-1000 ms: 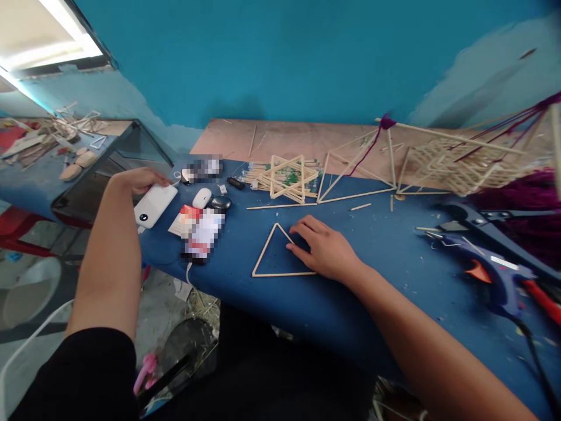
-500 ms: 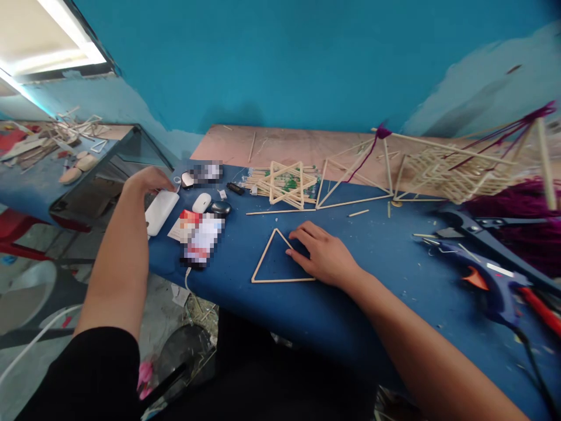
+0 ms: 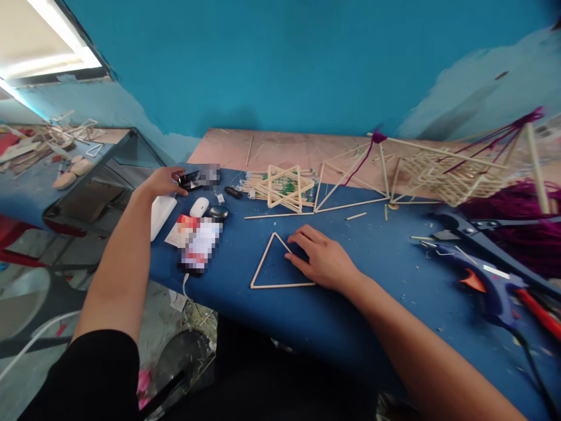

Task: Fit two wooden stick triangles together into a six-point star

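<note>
Near the front edge of the blue worktop (image 3: 394, 251) lies a flat triangle of thin wooden sticks (image 3: 267, 263), and the right hand (image 3: 322, 257) rests palm down over its right corner, fingers spread and loosely flat, gripping nothing. The triangle's left side and base lie bare to the left of that hand; its right side runs under the fingers and is covered there.

Farther left, the left hand (image 3: 164, 180) reaches to the back left corner of the worktop, its fingertips touching a small black object (image 3: 189, 180). Whether the fingers close around it or only lie against it cannot be told. Just beneath the wrist lies a white power bank (image 3: 161, 215), partly covered by the forearm. Beside it sit a white mouse (image 3: 199, 206) and a dark rounded item (image 3: 218, 212).

Two patches near these are blurred out, so any printing on the red-and-white packet (image 3: 197, 240) cannot be read; no brand or lettering is legible anywhere.

Behind the triangle lies a star of sticks (image 3: 284, 187) on a loose bundle, and to its right larger stick frames (image 3: 350, 181) with purple yarn (image 3: 526, 228), smeared toward the right edge. A blue glue gun (image 3: 486, 280) lies at the right, its cord cut off by the frame edge.
</note>
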The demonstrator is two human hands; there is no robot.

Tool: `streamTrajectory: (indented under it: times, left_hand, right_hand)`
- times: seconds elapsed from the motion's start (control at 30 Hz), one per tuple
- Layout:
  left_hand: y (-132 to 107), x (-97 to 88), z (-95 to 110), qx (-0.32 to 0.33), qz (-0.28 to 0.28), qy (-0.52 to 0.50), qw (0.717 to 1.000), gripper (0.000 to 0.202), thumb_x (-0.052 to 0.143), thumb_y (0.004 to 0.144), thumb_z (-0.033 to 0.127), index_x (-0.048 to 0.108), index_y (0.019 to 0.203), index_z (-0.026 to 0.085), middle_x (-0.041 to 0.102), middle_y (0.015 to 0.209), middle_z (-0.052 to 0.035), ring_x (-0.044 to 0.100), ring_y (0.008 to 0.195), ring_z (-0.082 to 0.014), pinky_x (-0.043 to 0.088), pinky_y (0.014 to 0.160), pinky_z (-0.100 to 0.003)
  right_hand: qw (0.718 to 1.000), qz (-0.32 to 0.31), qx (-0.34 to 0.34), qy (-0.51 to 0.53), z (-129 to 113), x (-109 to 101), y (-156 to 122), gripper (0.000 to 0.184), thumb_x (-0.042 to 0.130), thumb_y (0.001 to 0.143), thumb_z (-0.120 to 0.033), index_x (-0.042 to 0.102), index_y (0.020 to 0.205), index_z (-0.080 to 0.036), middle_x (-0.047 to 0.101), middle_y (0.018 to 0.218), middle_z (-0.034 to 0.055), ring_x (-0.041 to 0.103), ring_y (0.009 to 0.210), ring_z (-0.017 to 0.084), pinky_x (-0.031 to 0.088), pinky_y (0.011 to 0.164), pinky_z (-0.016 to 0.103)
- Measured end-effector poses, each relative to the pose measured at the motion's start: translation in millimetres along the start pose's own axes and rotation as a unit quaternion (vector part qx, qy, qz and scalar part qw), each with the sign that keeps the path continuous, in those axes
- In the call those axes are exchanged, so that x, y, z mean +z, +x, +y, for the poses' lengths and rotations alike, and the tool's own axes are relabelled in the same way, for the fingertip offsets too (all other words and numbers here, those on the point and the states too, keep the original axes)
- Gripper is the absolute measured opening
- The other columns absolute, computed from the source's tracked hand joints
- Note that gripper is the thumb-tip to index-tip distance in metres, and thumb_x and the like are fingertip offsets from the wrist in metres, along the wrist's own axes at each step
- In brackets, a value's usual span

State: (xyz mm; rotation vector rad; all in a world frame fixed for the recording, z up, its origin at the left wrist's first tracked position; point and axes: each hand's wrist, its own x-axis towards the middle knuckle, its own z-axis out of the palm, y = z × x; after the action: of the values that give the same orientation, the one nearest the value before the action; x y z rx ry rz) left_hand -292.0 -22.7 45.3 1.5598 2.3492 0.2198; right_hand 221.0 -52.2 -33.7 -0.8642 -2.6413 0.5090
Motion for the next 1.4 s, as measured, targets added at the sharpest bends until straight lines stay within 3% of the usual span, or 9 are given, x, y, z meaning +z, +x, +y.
streamTrajectory:
  times: [0.2, 0.5, 0.77, 0.9, 1.07, 1.17, 1.3, 1.4]
  left_hand:
    - [7, 0.4, -6, 0.011, -0.006, 0.027, 1.000, 0.107, 0.098, 0.052, 0.046, 0.066, 0.150, 0.018, 0.075, 0.130, -0.0155, 0.073, 0.114, -0.0357, 0.059, 0.091, -0.035]
    - [11, 2.9, 6, 0.042, -0.022, 0.056, 0.997, 0.076, 0.095, 0.055, 0.057, 0.083, 0.121, 0.021, 0.080, 0.102, -0.0110, 0.074, 0.103, -0.0355, 0.058, 0.087, -0.037]
    - [13, 11.6, 11, 0.049, 0.013, 0.074, 0.996, 0.077, 0.093, 0.057, 0.060, 0.082, 0.122, 0.021, 0.080, 0.121, -0.0138, 0.071, 0.118, -0.0394, 0.056, 0.104, -0.040]
    - [16, 10.8, 12, 0.030, 0.028, 0.056, 0.998, 0.070, 0.092, 0.057, 0.062, 0.084, 0.114, 0.023, 0.082, 0.114, -0.0105, 0.071, 0.118, -0.0376, 0.057, 0.099, -0.037]
    - [10, 3.6, 17, -0.009, 0.025, -0.047, 0.999, 0.059, 0.088, 0.063, 0.058, 0.085, 0.107, 0.019, 0.079, 0.083, -0.0061, 0.074, 0.089, -0.0270, 0.059, 0.079, -0.032]
    - [6, 1.7, 20, -0.035, 0.011, -0.150, 0.988, 0.051, 0.089, 0.062, 0.053, 0.085, 0.098, 0.017, 0.075, 0.075, -0.0054, 0.069, 0.075, -0.0218, 0.058, 0.072, -0.032]
    - [5, 2.0, 22, -0.066, -0.008, -0.233, 0.970, 0.047, 0.095, 0.054, 0.048, 0.082, 0.087, 0.017, 0.074, 0.078, -0.0065, 0.071, 0.073, -0.0215, 0.058, 0.074, -0.034]
    - [9, 2.5, 22, -0.107, -0.003, -0.268, 0.957, 0.039, 0.092, 0.061, 0.046, 0.077, 0.082, 0.017, 0.069, 0.071, -0.0059, 0.075, 0.075, -0.0243, 0.058, 0.075, -0.034]
  right_hand:
    - [1.000, -0.010, 0.006, -0.006, 0, 0, 1, 0.022, 0.060, 0.105, -0.037, 0.067, 0.119, -0.022, 0.070, 0.121, 0.0121, 0.073, 0.105, 0.028, 0.063, 0.084, 0.041]
    - [1.000, 0.001, -0.004, -0.011, 0, 0, 1, 0.020, 0.061, 0.104, -0.036, 0.066, 0.118, -0.023, 0.071, 0.119, 0.0111, 0.073, 0.103, 0.027, 0.063, 0.084, 0.041]
    - [1.000, 0.006, -0.008, -0.008, 0, 0, 0, 0.019, 0.062, 0.104, -0.037, 0.067, 0.117, -0.024, 0.071, 0.118, 0.0105, 0.073, 0.103, 0.027, 0.063, 0.085, 0.041]
    - [1.000, 0.000, -0.002, -0.008, 0, 0, 0, 0.019, 0.061, 0.104, -0.037, 0.067, 0.116, -0.023, 0.071, 0.119, 0.0108, 0.073, 0.103, 0.028, 0.063, 0.085, 0.042]
    - [1.000, -0.007, -0.002, -0.016, 0, 0, 1, 0.021, 0.061, 0.105, -0.037, 0.066, 0.118, -0.022, 0.070, 0.120, 0.0115, 0.072, 0.105, 0.028, 0.063, 0.086, 0.043]
    - [1.000, -0.002, -0.006, -0.016, 0, 0, 1, 0.020, 0.060, 0.104, -0.037, 0.067, 0.117, -0.023, 0.070, 0.119, 0.0112, 0.072, 0.103, 0.028, 0.062, 0.085, 0.041]
    - [1.000, 0.001, -0.008, -0.015, 1, -1, 0, 0.019, 0.061, 0.104, -0.037, 0.067, 0.116, -0.024, 0.070, 0.119, 0.0111, 0.072, 0.103, 0.027, 0.062, 0.084, 0.041]
    - [1.000, 0.002, -0.009, -0.016, 1, -1, 0, 0.019, 0.060, 0.104, -0.037, 0.067, 0.117, -0.024, 0.071, 0.120, 0.0111, 0.071, 0.104, 0.028, 0.062, 0.085, 0.041]
